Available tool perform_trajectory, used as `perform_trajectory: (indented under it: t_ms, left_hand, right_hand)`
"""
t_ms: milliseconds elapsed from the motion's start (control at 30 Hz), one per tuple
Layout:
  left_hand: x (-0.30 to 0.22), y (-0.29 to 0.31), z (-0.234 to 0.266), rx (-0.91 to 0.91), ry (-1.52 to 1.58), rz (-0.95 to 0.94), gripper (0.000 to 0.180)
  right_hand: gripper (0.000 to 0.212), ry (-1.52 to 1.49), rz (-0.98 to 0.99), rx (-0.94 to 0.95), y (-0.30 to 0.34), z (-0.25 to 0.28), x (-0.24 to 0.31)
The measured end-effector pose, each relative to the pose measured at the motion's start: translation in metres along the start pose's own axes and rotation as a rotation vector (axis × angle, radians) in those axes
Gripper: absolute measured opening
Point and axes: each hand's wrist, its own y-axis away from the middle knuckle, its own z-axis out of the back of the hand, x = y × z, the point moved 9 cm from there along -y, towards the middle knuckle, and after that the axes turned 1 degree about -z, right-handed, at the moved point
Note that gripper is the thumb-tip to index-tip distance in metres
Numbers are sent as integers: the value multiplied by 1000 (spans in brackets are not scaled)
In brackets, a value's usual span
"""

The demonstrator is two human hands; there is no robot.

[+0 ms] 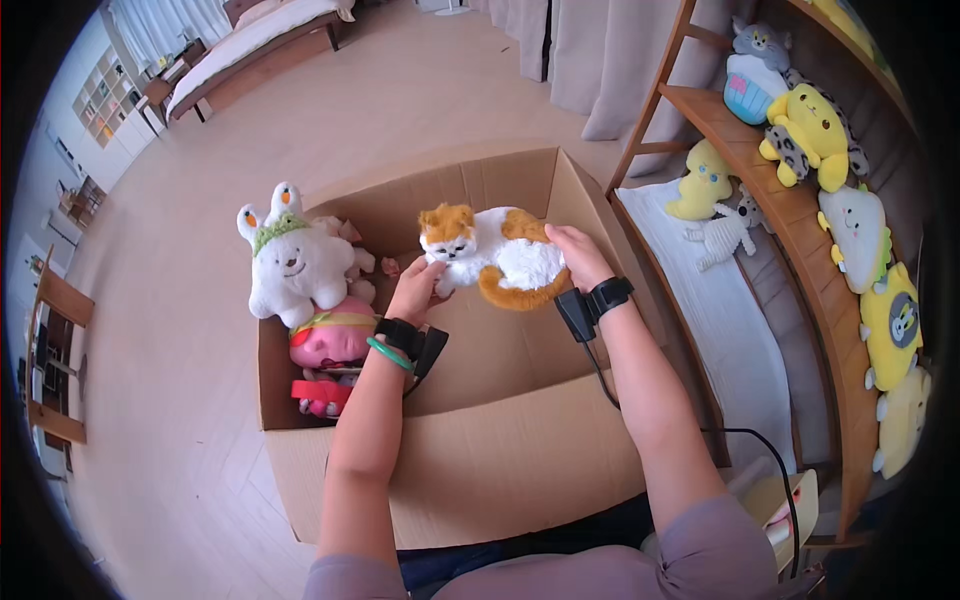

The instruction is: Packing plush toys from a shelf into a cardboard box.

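Observation:
An orange-and-white toy cat [515,250] is held between my two hands above a large open cardboard box [500,460]. My left hand [418,288] grips it by the front paws, below its head. At its rear end, my right hand [580,256] has its fingers round the back, partly hidden by the fur. At the box's left end sits a white plush toy [300,265] with a green headband and carrot-marked ears. Beneath it are a pink plush toy [335,338] and a red and pink item [322,396] whose kind I cannot make out.
To the right stands a wooden shelf [730,130] holding several plush toys, among them a yellow one [815,135] and a sandwich-shaped one [855,235]. A black cable [770,440] runs near my right arm. Curtains [620,70] and a bed [260,50] are farther back.

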Motion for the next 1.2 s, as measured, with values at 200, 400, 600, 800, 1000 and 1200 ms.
perform_trajectory:
  t_ms: [200, 400, 600, 800, 1000, 1200]
  left_hand:
    - [-8, 2, 1, 4, -66, -3, 17]
    - [-5, 6, -2, -18, -76, 26, 17]
    - [-2, 4, -2, 1, -81, 8, 16]
    - [1, 3, -2, -1, -37, 10, 17]
    - [1, 3, -1, -13, -34, 13, 17]
    - [3, 1, 0, -18, -40, 25, 18]
  right_hand:
    - [34, -37, 20, 13, -2, -6, 0]
    - [35, -11, 15, -2, 0, -1, -1]
    - [36, 42, 22, 7, 0, -1, 0]
    - [38, 38, 5, 40, 4, -4, 0]
    - [39, 41, -2, 48, 3, -4, -1]
    - [39, 10, -3, 61, 5, -6, 0]
